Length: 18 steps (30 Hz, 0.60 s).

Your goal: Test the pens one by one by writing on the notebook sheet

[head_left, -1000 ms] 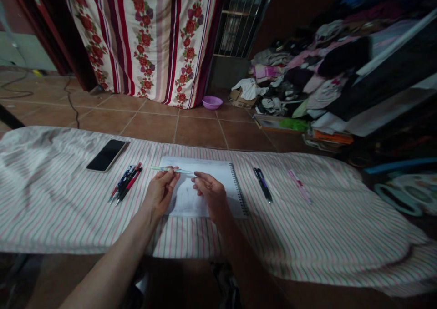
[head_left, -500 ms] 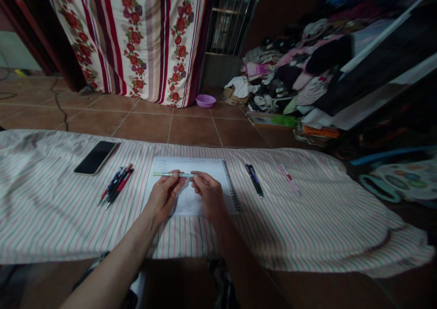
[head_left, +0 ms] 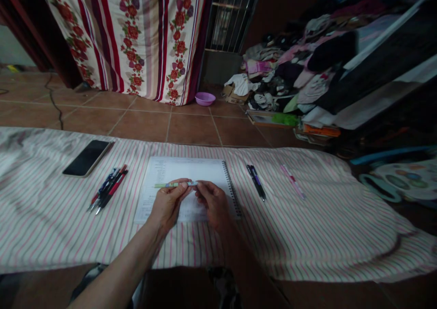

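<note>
Between both hands, above a spiral notebook (head_left: pixel 201 165), lies a slim light green and blue pen (head_left: pixel 164 185), held roughly level. My left hand (head_left: pixel 170 202) is closed round its middle, with the green end sticking out to the left. My right hand (head_left: pixel 213 202) pinches the pen's right end; the fingertips partly hide that end. The open notebook page carries faint print, and its coil runs down the right side. Left of it is a bunch of several pens (head_left: pixel 108 188). Two dark pens (head_left: pixel 256 182) rest to the right, and a pink and white pen (head_left: pixel 292 181) lies farther right.
A black phone (head_left: pixel 88 158) lies at the left on the striped cloth (head_left: pixel 321 227). Past the far edge are a tiled floor (head_left: pixel 143 122), a purple basin (head_left: pixel 205 99), a floral curtain (head_left: pixel 150 40) and a heap of clothes (head_left: pixel 287 68).
Both hands and the pen have come slightly lower and nearer to me. The pen stays held at both places. The view has shifted a little.
</note>
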### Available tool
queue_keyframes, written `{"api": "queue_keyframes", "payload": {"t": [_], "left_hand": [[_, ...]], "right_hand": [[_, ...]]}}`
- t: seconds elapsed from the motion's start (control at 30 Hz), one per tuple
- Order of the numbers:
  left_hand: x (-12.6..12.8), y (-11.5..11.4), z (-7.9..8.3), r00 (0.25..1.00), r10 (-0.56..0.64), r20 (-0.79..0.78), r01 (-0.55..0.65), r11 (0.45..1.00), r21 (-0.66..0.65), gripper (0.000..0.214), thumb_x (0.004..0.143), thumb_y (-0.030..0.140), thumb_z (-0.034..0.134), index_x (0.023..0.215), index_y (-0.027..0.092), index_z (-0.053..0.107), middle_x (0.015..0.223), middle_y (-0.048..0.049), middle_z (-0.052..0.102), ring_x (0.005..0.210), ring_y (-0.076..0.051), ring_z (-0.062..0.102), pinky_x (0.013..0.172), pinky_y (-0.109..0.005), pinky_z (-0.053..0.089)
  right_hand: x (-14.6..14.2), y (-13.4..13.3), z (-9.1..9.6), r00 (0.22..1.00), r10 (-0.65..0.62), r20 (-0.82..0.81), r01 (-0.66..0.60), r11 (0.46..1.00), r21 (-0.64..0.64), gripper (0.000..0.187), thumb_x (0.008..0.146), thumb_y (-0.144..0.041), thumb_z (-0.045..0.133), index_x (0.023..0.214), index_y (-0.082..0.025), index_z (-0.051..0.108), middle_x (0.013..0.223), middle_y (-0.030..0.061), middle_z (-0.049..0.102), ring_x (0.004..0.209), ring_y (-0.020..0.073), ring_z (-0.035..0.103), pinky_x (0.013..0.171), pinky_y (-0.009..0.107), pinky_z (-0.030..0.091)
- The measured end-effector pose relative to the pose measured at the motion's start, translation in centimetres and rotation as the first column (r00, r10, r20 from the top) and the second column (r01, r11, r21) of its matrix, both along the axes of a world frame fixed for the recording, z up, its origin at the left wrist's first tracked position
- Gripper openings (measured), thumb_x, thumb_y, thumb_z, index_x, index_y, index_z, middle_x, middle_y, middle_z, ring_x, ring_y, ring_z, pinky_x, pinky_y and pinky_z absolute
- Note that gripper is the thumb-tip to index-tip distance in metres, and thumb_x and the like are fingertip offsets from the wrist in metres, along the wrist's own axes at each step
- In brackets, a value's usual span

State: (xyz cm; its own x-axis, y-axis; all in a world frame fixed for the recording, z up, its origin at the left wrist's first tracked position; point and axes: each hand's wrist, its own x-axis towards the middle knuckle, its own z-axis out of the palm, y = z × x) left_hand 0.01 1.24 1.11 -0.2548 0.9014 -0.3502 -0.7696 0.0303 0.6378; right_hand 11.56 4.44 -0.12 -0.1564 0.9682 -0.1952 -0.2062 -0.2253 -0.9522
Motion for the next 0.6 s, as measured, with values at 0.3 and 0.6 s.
{"api": "queue_keyframes", "payload": {"t": [0.3, 0.6], "left_hand": [[1.5, 0.8, 0.6, 0.994, -0.016, -0.107, 0.023, 0.998, 0.064, 0.024, 0.054, 0.017, 0.08, 0.075, 0.01, 0.07, 0.067, -0.0052, 0.071, 0.063, -0.013, 0.067, 0.065, -0.019, 0.054], [1.6, 0.9, 0.4, 0.997, 0.055, -0.049, -0.055, 0.998, -0.005, 0.018, 0.054, 0.01, 0.078, 0.07, 0.007, 0.07, 0.068, -0.0078, 0.071, 0.063, -0.014, 0.068, 0.067, -0.019, 0.055]], "right_hand": [[1.0, 1.1, 0.2, 0.996, -0.051, -0.079, 0.049, 0.998, -0.029, 0.027, 0.063, -0.043, 0.072, 0.069, -0.017, 0.067, 0.06, -0.0008, 0.061, 0.054, 0.0085, 0.05, 0.051, 0.021, 0.038], [0.5, 1.2, 0.7, 0.998, -0.067, -0.002, 0.067, 0.997, 0.033, 0.025, 0.067, -0.038, 0.066, 0.061, -0.015, 0.064, 0.052, -0.0019, 0.057, 0.047, 0.007, 0.04, 0.047, 0.022, 0.03]]}}
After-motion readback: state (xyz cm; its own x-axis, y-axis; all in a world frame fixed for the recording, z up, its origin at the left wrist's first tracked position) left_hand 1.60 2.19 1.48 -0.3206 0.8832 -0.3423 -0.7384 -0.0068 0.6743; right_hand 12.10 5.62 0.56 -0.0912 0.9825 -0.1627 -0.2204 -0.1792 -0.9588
